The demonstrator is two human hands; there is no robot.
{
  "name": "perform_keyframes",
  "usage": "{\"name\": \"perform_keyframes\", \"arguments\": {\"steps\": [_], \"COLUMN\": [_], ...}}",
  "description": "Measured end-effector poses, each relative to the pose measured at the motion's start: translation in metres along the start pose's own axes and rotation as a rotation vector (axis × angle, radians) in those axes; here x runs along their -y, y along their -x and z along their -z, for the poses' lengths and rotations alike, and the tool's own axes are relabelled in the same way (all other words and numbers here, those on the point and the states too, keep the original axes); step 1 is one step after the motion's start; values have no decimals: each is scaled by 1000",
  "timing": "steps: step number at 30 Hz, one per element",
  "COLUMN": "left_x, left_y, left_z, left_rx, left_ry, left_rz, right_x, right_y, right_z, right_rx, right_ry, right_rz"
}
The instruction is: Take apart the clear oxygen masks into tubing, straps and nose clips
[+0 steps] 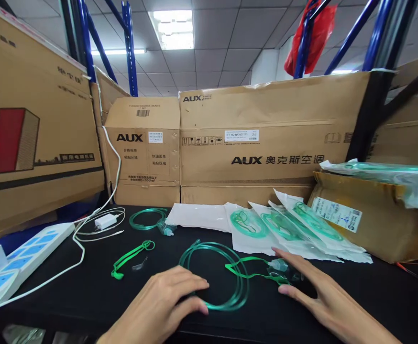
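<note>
Left hand: our left hand (pixel 169 298) lies over the near left part of the coiled green tubing (pixel 243 292), thumb and forefinger a little apart with a narrow gap between their tips.
Right hand: our right hand (pixel 313 282) is spread wide, fingers on the far side and thumb on the near side of the clear mask (pixel 284 273).
Contact: the mask is partly hidden and dark against the cloth, so we cannot tell whether our fingers press on it.
Coil: we see it flat on the black tabletop (pixel 101 286), between our hands, its loops running out from under the left one.
Strap: the green strap (pixel 245 275) reaches left from the mask across the coil's right side.
Far left: we find a second coil (pixel 131 220) with its mask (pixel 166 228), and nearer, a loose green band (pixel 128 259) beside a small clear piece (pixel 139 264).
Far right: we see overlapping packets (pixel 248 243) of green tubing, just beside a brown carton (pixel 377 229).
</note>
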State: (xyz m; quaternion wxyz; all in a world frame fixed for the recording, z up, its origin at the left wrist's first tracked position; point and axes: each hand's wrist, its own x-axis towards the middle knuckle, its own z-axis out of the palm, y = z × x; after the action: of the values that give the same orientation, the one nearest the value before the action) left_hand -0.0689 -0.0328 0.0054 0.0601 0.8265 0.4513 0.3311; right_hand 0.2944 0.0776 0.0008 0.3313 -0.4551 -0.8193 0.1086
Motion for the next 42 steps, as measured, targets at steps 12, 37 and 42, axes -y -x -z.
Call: {"name": "perform_keyframes", "arguments": {"steps": [12,37,42], "left_x": [29,13,10], "left_y": [-38,-8,-6], "left_z": [43,11,7], "left_rx": [174,151,146], "left_ry": [-217,-148,-112], "left_rz": [19,79,81], "right_x": [136,118,100], "right_y": [-135,-89,-67], "right_z": [-74,-59,-26], "right_rx": [339,348,235], "right_ry": [189,228,162], "right_rz": [653,486,414]}}
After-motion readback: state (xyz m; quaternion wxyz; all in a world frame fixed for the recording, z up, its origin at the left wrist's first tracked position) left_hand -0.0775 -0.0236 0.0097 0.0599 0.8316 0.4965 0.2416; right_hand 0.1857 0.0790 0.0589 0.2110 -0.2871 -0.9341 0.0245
